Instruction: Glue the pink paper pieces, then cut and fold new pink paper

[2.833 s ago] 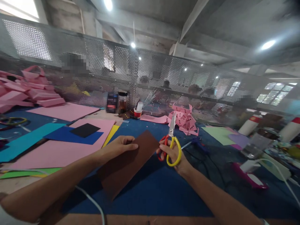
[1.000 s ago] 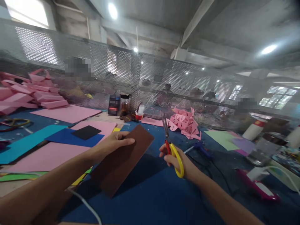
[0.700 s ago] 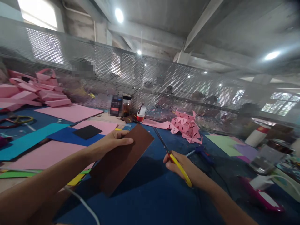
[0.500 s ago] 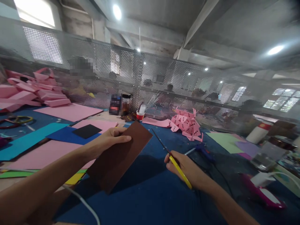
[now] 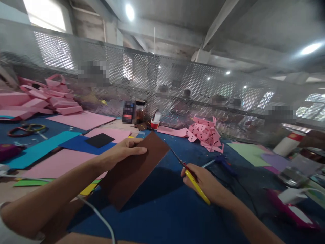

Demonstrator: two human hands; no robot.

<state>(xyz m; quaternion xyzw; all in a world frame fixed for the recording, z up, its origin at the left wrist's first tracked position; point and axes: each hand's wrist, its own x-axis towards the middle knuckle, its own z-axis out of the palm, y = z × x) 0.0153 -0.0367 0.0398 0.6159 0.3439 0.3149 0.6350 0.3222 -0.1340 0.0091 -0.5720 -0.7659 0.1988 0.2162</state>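
Note:
My left hand [image 5: 128,151] pinches the upper left edge of a brown paper sheet [image 5: 138,169], thumb on top, the sheet tilted over the blue tabletop. In my right hand [image 5: 199,178] is a pair of scissors [image 5: 195,186] with yellow handles, my fingers wrapped round them. Their blades point up and left, with the tip at or very near the sheet's right corner; I cannot tell whether it touches. To the left of the sheet lie a black paper piece [image 5: 100,140], a blue sheet [image 5: 76,146] and a pink sheet [image 5: 58,163].
Cut pink paper pieces [image 5: 205,134] are heaped behind the scissors, near a blue glue gun [image 5: 224,164]. On the right stand a clear jar [image 5: 296,169] and a magenta device [image 5: 291,208]. Another pair of scissors [image 5: 26,129] lies far left. A perforated metal screen [image 5: 142,74] closes the back.
The whole view has shifted slightly, so things appear a little further right. Both hands keep their hold, and the scissors' tip stays close to the brown sheet's corner.

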